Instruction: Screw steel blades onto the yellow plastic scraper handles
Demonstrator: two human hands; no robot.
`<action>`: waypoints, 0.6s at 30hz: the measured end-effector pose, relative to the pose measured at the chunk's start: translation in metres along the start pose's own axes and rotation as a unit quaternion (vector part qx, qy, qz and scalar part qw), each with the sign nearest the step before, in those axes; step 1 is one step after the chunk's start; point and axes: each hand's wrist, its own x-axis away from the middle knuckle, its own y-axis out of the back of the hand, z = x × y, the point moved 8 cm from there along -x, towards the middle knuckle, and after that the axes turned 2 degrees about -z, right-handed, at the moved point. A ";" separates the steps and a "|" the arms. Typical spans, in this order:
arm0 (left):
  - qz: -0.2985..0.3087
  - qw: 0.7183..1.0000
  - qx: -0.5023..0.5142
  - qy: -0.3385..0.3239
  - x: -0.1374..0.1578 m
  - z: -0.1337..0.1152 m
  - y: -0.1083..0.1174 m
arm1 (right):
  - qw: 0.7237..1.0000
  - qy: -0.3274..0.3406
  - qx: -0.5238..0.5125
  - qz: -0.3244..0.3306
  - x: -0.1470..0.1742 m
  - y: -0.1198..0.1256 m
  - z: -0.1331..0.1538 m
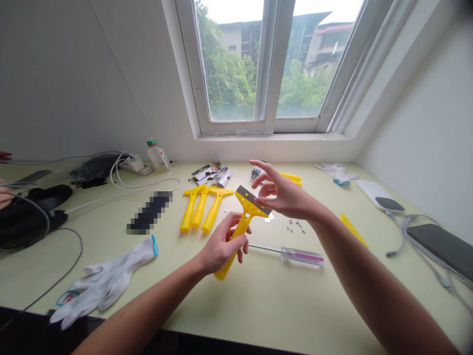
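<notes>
My left hand point(226, 241) is wrapped around the handle of a yellow scraper point(242, 224), which tilts with its head up and away from me. A dark flat blade strip point(247, 196) with holes lies along the wide head. My right hand point(277, 190) is at the right end of that head, thumb tip against the strip, index finger stretched out and other fingers loosely bent. Behind the scraper, a screwdriver point(301, 255) with a clear and purple handle lies on the table. Small screws point(295, 227) and pale metal pieces point(269, 217) lie near my right wrist.
Three yellow scrapers point(212, 209) lie left of centre, with small opened boxes point(212, 173) behind. A white glove point(111, 281) rests at front left, another glove point(336, 172) at back right. Cables, a bottle point(157, 154) and a power bank point(380, 196) sit around the edges. Another person's hand point(4, 195) shows far left.
</notes>
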 end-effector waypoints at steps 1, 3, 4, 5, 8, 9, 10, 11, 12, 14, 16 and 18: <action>0.004 1.000 0.019 0.002 0.000 -0.001 -0.001 | 1.000 0.001 -0.010 0.004 0.000 -0.002 0.001; 0.011 0.999 0.046 0.006 0.000 -0.004 -0.002 | 1.000 0.008 -0.025 0.010 0.001 -0.005 0.003; 0.015 0.998 0.054 0.005 -0.001 -0.006 -0.003 | 0.999 0.013 -0.030 0.012 0.001 -0.006 0.005; 0.016 0.998 0.063 0.003 -0.001 -0.009 -0.004 | 0.999 0.019 -0.033 0.013 0.001 -0.008 0.007; -0.001 0.996 0.085 -0.006 -0.005 -0.017 -0.005 | 0.999 0.033 -0.035 0.014 0.003 -0.010 0.013; -0.014 0.996 0.091 -0.004 -0.007 -0.018 -0.006 | 0.999 0.036 -0.035 0.013 0.003 -0.011 0.015; -0.030 0.995 0.095 -0.001 -0.008 -0.019 -0.006 | 0.999 0.038 -0.034 0.013 0.004 -0.012 0.017; -0.047 0.994 0.099 0.003 -0.009 -0.019 -0.005 | 0.999 0.041 -0.031 0.012 0.005 -0.013 0.019; -0.064 0.993 0.104 0.008 -0.010 -0.018 -0.005 | 0.999 0.044 -0.027 0.010 0.005 -0.014 0.021; -0.088 0.989 0.119 0.016 -0.010 -0.015 -0.005 | 0.999 0.048 -0.014 0.008 0.006 -0.016 0.025; -0.100 0.986 0.134 0.028 -0.010 -0.011 -0.006 | 0.999 0.052 0.005 0.006 0.007 -0.018 0.026; -0.111 0.982 0.145 0.041 -0.009 -0.007 -0.005 | 0.998 0.060 0.028 0.001 0.007 -0.021 0.028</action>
